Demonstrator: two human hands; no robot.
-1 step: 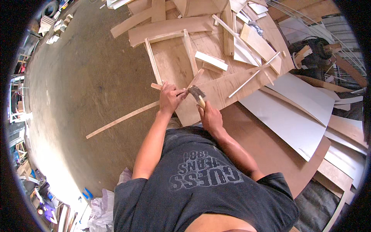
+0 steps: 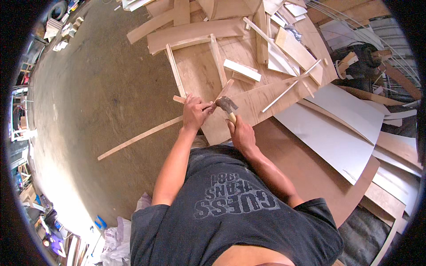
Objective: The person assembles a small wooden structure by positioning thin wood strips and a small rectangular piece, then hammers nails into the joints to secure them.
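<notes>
Pivoted slightly since the earlier view, the hammer point(image 2: 228, 108) is hovering over the bench's point(image 2: 253, 106) near left corner; the right hand's point(image 2: 242, 133) grip is enclosing its handle; the left hand point(image 2: 195, 113) is touching a wooden frame point(image 2: 176, 71), its grip being unclear.

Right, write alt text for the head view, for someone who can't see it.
A person's right hand grips a hammer, its head close to the left hand at the near end of a wooden frame. Loose boards lie beyond on a worktop, and a thin strip juts out to the left.

A plywood tabletop point(image 2: 197, 66) carries a wooden frame point(image 2: 218, 60), curved boards point(image 2: 195, 36) and scattered offcuts point(image 2: 242, 70).
</notes>
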